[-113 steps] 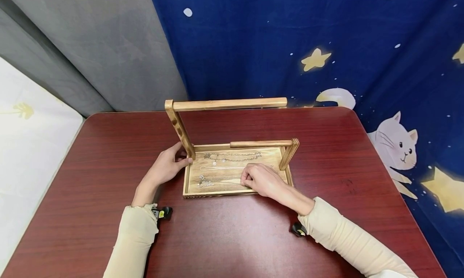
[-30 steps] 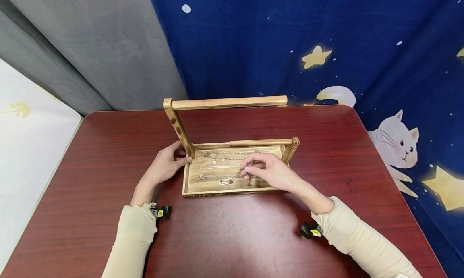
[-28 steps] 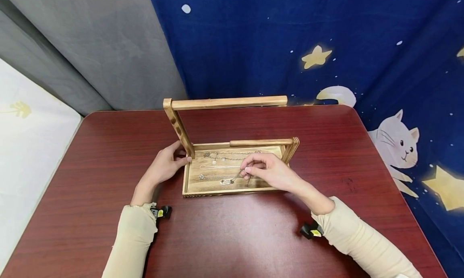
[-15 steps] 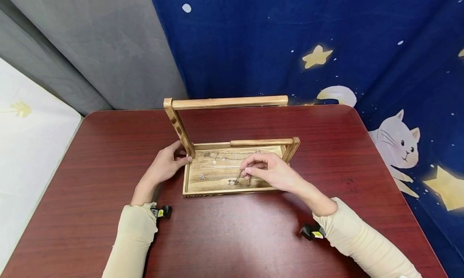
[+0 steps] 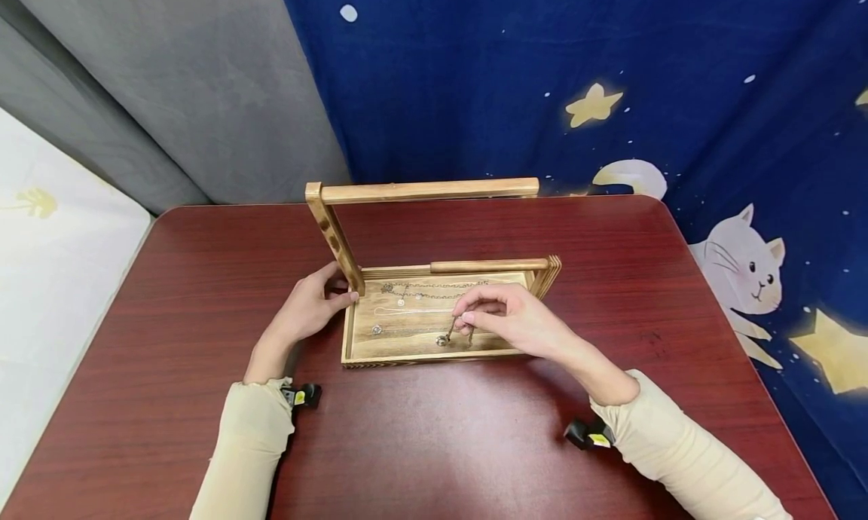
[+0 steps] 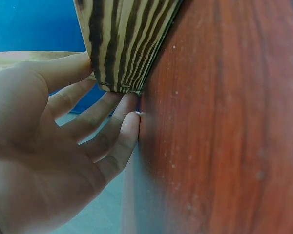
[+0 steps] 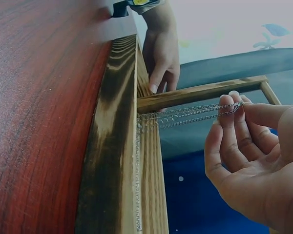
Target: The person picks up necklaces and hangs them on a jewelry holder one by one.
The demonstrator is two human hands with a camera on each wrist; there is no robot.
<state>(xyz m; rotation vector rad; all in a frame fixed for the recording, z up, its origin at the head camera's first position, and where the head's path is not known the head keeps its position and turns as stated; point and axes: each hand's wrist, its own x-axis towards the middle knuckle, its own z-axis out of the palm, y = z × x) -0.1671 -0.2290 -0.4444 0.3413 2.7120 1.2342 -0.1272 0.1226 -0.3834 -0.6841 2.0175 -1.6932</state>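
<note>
A wooden jewelry stand (image 5: 345, 339) with a shallow tray base stands on the table. My left hand (image 5: 308, 307) grips its back left corner, thumb by the upright post and fingers round the outer side, as the left wrist view (image 6: 68, 117) shows. Over the tray's front right part, my right hand (image 5: 518, 320) pinches a silver chain necklace (image 7: 195, 113) between thumb and fingertips. The chain hangs in strands, and its lower end (image 5: 443, 341) bunches close over the tray floor. Several other necklaces lie stretched along the tray, among them a thin silver one (image 5: 414, 311) and a dark-linked chain (image 5: 434, 286).
Above the tray, a high bar (image 5: 427, 191) runs from the tall left post (image 5: 334, 237). A lower bar (image 5: 488, 266) reaches the short right post (image 5: 545, 277). Reddish-brown table (image 5: 434, 429) surrounds the stand, and a blue star-patterned curtain (image 5: 461, 75) hangs behind.
My right hand has lifted from the tray and moved right with the necklace. The necklace's lower end has slid rightward along the tray to below the hand. My left hand stays at the corner.
</note>
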